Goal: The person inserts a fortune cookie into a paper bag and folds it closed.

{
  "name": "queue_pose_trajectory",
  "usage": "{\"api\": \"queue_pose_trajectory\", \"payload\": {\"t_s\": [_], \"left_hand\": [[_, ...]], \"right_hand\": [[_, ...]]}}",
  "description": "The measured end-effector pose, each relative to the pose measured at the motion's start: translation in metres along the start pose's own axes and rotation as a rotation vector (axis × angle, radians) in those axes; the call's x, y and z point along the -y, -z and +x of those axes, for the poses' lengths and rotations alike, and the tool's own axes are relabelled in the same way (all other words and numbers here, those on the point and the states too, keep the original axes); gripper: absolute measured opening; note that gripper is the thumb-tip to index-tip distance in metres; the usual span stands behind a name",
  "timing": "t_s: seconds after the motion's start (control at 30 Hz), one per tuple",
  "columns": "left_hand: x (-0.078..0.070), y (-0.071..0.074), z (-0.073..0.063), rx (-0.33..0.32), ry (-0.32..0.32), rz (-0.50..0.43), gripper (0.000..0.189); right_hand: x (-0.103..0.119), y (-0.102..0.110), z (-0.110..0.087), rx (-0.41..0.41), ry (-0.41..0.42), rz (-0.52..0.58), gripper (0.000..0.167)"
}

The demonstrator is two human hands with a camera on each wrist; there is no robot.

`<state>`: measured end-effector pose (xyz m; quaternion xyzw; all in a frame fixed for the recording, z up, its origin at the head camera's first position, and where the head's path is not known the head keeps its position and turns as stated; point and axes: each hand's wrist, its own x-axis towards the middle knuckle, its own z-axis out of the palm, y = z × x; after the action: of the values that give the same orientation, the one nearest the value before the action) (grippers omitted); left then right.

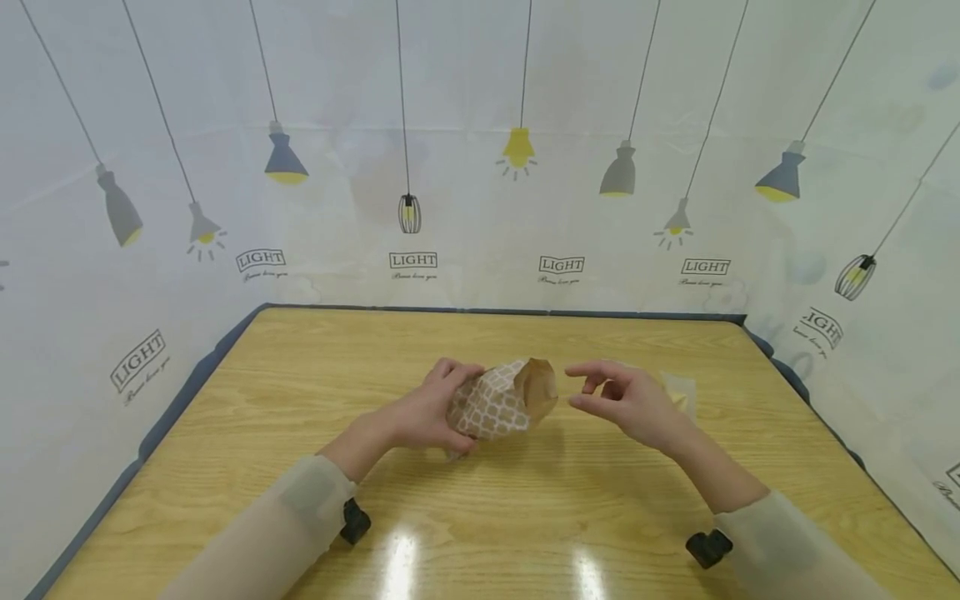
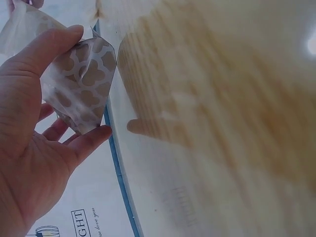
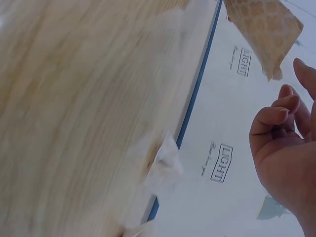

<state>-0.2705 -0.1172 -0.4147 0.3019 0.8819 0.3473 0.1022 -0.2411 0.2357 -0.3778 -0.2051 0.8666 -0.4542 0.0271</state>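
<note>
My left hand (image 1: 429, 410) grips a brown paper bag (image 1: 489, 407) with a white lattice pattern, thumb on the near side and fingers round the far side. The bag lies on its side above the table, its mouth gaping to the right. In the left wrist view the crumpled bag (image 2: 84, 74) sits between thumb and fingertips. Just off the mouth is my right hand (image 1: 633, 407), holding nothing, with index finger and thumb reaching toward the bag and the other fingers bent. Whatever the bag contains is hidden.
Behind my right hand lies a pale translucent wrapper (image 1: 686, 390) with something yellowish, partly covered by the hand. The right wrist view has a crumpled whitish piece (image 3: 165, 168) near the table edge. A wooden table (image 1: 465, 517) spreads below, with a lamp-printed sheet (image 1: 465, 183) around it.
</note>
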Motion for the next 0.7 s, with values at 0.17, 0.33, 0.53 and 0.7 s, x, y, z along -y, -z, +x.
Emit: {"api": "queue_pose_trajectory", "payload": {"t_s": [0.17, 0.33, 0.53, 0.7], "left_hand": [[-0.001, 0.0, 0.001, 0.001, -0.007, 0.009, 0.111], [-0.001, 0.0, 0.0, 0.0, 0.0, 0.012, 0.112], [0.0, 0.0, 0.0, -0.005, 0.005, 0.013, 0.112], [0.0, 0.0, -0.001, -0.003, 0.012, 0.001, 0.11]], "right_hand": [[-0.015, 0.016, -0.012, -0.036, -0.07, -0.03, 0.038], [-0.036, 0.038, -0.026, -0.058, -0.133, -0.043, 0.042], [-0.065, 0.071, -0.042, -0.106, -0.202, -0.081, 0.049], [-0.088, 0.096, -0.052, -0.129, -0.254, -0.124, 0.055]]}}
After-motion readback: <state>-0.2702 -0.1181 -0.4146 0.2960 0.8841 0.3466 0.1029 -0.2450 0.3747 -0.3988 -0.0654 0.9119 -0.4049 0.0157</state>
